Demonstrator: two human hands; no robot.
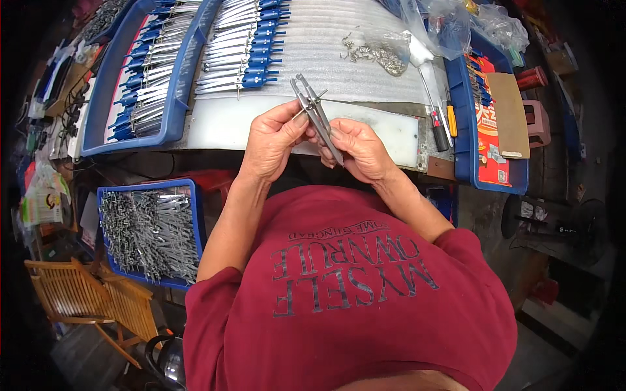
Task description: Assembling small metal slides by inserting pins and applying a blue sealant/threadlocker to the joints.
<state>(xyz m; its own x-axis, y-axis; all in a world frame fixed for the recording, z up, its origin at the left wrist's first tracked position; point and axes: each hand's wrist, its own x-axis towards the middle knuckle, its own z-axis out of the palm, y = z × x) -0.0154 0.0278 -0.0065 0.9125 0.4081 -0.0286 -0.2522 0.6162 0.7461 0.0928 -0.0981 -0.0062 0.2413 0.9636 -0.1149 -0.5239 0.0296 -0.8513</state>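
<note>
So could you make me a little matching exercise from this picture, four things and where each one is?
Things:
1. grey metal part
2. yellow-handled screwdriver
3. small metal pieces
4. wooden chair

Places:
A. heaped on the pale sheet
B. at the picture's lower left
C. held between left hand and right hand
D. just left of the right-hand blue tray

Pairs: 1-C, 2-D, 3-A, 4-B

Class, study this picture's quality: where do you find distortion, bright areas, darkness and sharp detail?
Head view: the upper-left blue tray bends with the fisheye; also there, white foam sheet looks bright, the outer corners fall to black, and the metal piece looks fairly sharp.
</note>
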